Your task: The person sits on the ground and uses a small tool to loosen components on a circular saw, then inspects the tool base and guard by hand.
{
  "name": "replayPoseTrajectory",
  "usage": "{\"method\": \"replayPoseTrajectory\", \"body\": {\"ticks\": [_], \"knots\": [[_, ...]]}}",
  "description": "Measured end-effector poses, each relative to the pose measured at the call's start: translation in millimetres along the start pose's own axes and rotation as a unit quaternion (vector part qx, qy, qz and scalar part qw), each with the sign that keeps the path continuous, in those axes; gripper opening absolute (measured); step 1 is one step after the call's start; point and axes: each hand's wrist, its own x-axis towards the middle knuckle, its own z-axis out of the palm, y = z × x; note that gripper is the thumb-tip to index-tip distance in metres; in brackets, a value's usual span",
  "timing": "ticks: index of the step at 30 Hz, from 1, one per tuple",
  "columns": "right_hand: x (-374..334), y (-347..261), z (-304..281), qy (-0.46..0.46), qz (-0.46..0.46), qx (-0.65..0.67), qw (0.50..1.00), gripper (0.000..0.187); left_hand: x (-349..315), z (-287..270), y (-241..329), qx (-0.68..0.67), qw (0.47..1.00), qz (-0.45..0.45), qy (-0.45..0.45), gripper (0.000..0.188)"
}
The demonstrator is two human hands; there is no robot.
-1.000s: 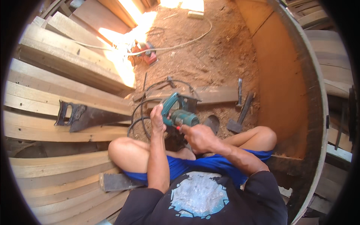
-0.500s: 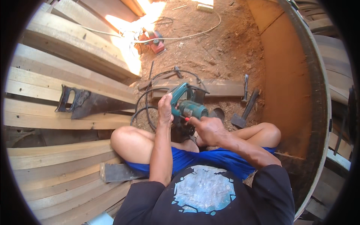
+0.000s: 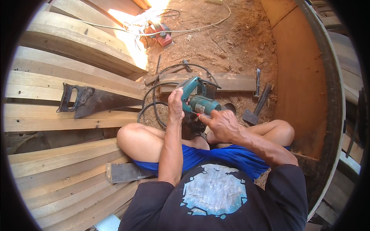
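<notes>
A teal corded power tool (image 3: 205, 104), with a looped handle and round motor housing, rests between my crossed legs; it looks like a circular saw. My left hand (image 3: 176, 103) is closed round the edge of its handle. My right hand (image 3: 223, 125) grips a screwdriver (image 3: 198, 114), of which a red part and a thin shaft show. The shaft points left at the tool's body, just below the handle. Whether its tip sits on a screw is too small to tell. Most of the screwdriver's handle is hidden in my fist. The tool's underside is in shadow.
A handsaw (image 3: 96, 101) lies on wooden planks (image 3: 42, 122) at the left. Ahead are a wood beam (image 3: 235, 82), a chisel (image 3: 257, 82), a hammer (image 3: 257, 106) and black cable loops. Farther off sits a red power tool (image 3: 162, 36). A curved brown wall (image 3: 300, 84) stands right.
The view has shifted slightly, so the whole scene sits a little differently. Both hands keep their hold on the teal tool and the screwdriver, with the teal tool's handle tilted slightly.
</notes>
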Motion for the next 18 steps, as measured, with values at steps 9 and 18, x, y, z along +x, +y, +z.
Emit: {"method": "replayPoseTrajectory", "body": {"ticks": [9, 18], "knots": [[1.0, 12.1, 31.3, 0.129, 0.159, 0.404, 0.891, 0.042, 0.6, 0.6, 1.4, 0.004, 1.0, -0.002, -0.002, 0.032], [-7.4, -4.1, 22.4, 0.149, -0.02, 0.002, 0.989, 0.028, 0.0, 0.9, 1.6, 0.004, 1.0, -0.011, 0.001, 0.029]]}}
